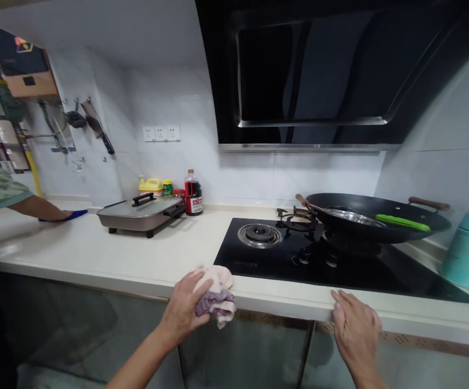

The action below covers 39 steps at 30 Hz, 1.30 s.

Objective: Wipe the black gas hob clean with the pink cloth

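My left hand (186, 302) is closed around a crumpled pink and purple cloth (216, 292) at the counter's front edge, left of the stove's near corner. Several of its fingers are hidden behind the cloth. My right hand (355, 324) rests on the front edge with fingers stretched out, holding nothing. Just beyond both hands lies the black glass gas stove (267, 270). Its left burner (260, 235) is uncovered, and a loose pan support (298, 220) sits behind it. On the right burner stands a large black wok (364, 197) containing a lid and a bright green-handled utensil (403, 222).
An electric pan (137, 215) with a glass lid stands on the white counter (178, 254). Bottles, including a soy sauce bottle (194, 193), line the wall. At the left, another person's hand presses a blue cloth (76, 214). A turquoise container (468, 251) stands right; the range hood (307, 75) overhangs.
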Tool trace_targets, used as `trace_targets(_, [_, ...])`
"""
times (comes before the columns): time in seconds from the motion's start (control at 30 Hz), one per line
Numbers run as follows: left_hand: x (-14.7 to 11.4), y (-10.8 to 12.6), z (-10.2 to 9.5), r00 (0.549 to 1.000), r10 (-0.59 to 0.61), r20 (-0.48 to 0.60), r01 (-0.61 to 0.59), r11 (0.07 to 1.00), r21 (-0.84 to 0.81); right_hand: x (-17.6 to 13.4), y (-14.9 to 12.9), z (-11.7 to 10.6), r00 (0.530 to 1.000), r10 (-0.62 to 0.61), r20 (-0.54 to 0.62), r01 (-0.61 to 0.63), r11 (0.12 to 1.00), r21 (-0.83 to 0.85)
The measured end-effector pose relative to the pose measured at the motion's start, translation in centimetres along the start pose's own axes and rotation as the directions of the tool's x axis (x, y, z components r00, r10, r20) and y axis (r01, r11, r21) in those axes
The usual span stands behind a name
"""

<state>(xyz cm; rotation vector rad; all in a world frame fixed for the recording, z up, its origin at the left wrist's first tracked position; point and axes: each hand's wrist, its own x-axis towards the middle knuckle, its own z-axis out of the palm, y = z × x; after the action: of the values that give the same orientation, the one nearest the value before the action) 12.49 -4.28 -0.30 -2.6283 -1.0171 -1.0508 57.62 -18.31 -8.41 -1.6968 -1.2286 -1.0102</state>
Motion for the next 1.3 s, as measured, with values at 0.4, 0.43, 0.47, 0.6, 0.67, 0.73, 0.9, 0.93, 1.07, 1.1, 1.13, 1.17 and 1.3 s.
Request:
trace_targets(0.4, [7.2,0.8,-0.1,0.953,-0.289,-0.085,0.258,0.929,-0.266,-0.1,-0.1,1.1,0.995,-0.022,-0.099,0.021,1.0,-0.009])
trace_targets(0.43, [8.2,1.3,0.4,0.962,-0.271,-0.043,0.252,0.935,-0.25,-0.2,-0.1,1.1,0.996,-0.02,-0.09,0.019,1.0,-0.003])
trace_targets(0.47, [9.0,1.9,1.1,0.964,-0.267,-0.002,0.26,0.938,-0.23,-0.2,0.0,1.1,0.997,-0.013,-0.077,0.014,1.0,0.007])
trace_targets(0.6, [11.8,4.3,3.3,0.954,-0.276,0.12,0.287,0.953,-0.092,0.2,-0.8,1.0,0.997,0.063,-0.054,-0.061,0.997,0.039])
trace_targets(0.67, [13.1,5.3,4.0,0.943,-0.28,0.181,0.287,0.958,-0.013,0.6,-1.6,0.8,0.989,0.129,-0.07,-0.128,0.992,0.019])
trace_targets(0.73, [14.5,6.3,4.6,0.921,-0.313,0.231,0.309,0.95,0.052,1.0,-2.2,0.7,0.983,0.164,-0.081,-0.165,0.986,-0.005])
trace_targets(0.9, [17.8,8.8,6.8,0.904,-0.312,0.293,0.305,0.95,0.069,1.3,-2.6,0.7,0.985,0.145,-0.097,-0.148,0.989,-0.022])
trace_targets(0.93, [18.4,9.5,7.5,0.903,-0.306,0.302,0.301,0.951,0.062,1.3,-2.6,0.8,0.985,0.141,-0.103,-0.144,0.989,-0.028])
trace_targets(1.07, [19.8,12.3,9.8,0.899,-0.254,0.355,0.269,0.963,0.008,1.1,-2.2,1.2,0.981,0.124,-0.147,-0.134,0.989,-0.06])
trace_targets(1.1, [19.9,13.2,10.2,0.901,-0.228,0.369,0.253,0.967,-0.02,1.0,-2.1,1.2,0.981,0.115,-0.154,-0.126,0.99,-0.064])
trace_targets(1.13, [20.0,14.1,10.6,0.904,-0.197,0.381,0.234,0.971,-0.053,1.0,-1.9,1.3,0.981,0.104,-0.161,-0.117,0.991,-0.069])
trace_targets(1.17, [19.9,15.0,10.9,0.906,-0.163,0.391,0.213,0.973,-0.089,0.9,-1.7,1.4,0.982,0.091,-0.164,-0.104,0.992,-0.077])
trace_targets(1.3, [18.6,18.7,11.7,0.902,0.013,0.431,0.09,0.972,-0.218,0.5,-0.8,1.9,0.983,0.028,-0.183,-0.049,0.993,-0.112])
